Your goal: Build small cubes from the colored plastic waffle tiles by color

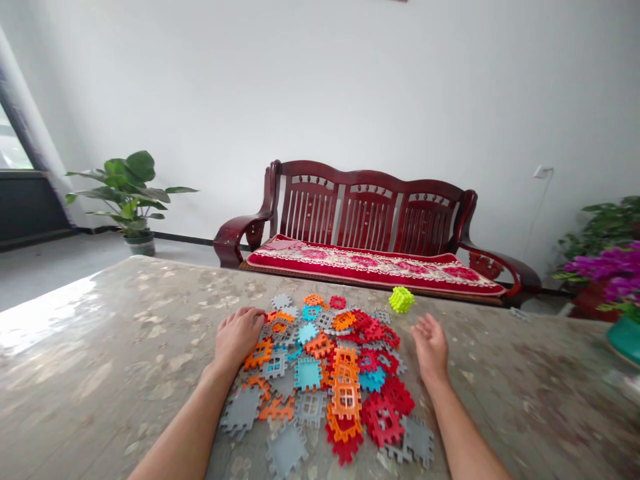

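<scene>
A loose heap of interlocking plastic building tiles with notched edges lies on the table between my hands. Among them are a grey tile (pixel 287 448), a light blue tile (pixel 308 373), an orange window tile (pixel 346 399) and a red tile (pixel 384 419). Beyond the heap, toward its right, sits a yellow-green cube (pixel 401 300) built of such tiles. My left hand (pixel 240 337) rests palm down against the heap's left edge, fingers loosely spread and holding nothing visible. To the right of the heap, apart from the tiles, my right hand (pixel 431 343) is open with fingers slightly bent.
The table (pixel 125 347) has a mottled stone-patterned cover. Behind it stands a dark red wooden bench (pixel 370 207) with a red floral mat (pixel 370 267). A potted plant (pixel 135 193) is at left; purple flowers (pixel 610 267) in a teal pot (pixel 627 341) stand at right.
</scene>
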`<state>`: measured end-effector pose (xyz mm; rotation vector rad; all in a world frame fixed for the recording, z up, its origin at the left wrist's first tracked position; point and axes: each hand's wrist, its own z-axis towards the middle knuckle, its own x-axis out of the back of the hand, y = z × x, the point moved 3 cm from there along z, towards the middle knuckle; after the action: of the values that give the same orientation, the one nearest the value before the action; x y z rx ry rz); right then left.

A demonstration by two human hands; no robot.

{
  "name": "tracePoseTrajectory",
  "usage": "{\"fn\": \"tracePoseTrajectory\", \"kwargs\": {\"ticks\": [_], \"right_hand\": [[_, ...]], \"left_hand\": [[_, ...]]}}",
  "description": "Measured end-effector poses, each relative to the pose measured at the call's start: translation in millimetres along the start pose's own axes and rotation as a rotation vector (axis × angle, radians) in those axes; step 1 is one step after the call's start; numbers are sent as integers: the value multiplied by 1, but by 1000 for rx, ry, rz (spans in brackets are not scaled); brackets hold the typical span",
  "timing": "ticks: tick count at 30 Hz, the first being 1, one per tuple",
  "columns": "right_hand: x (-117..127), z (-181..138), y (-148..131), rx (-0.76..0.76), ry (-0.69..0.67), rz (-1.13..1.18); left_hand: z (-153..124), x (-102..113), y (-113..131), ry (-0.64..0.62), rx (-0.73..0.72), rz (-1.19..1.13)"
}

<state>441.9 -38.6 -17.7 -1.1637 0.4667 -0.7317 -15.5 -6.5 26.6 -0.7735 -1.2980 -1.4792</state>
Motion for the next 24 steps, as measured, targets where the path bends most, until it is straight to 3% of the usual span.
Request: {"fn": "tracePoseTrajectory", "kwargs": {"ticks": [3, 8, 11, 14, 18, 24], "right_hand": [[-16, -20, -37, 102, -166, -1], [-47, -56, -93, 166, -639, -68], [-55, -74, -118, 228, -899, -213], [-60, -89, -132, 350, -1077, -423], [-63, -103, -135, 451, -1187, -649], [-65, -105, -130, 427, -1144, -715]], "left_hand": [[0, -1, 0, -13, 7, -2], [0, 0, 0, -29, 8, -16], [0, 1, 0, -30, 1, -22], [0, 1, -1, -22, 1, -26], [1, 1, -1, -20, 3, -25], [0, 1, -1, -22, 2, -29]]}}
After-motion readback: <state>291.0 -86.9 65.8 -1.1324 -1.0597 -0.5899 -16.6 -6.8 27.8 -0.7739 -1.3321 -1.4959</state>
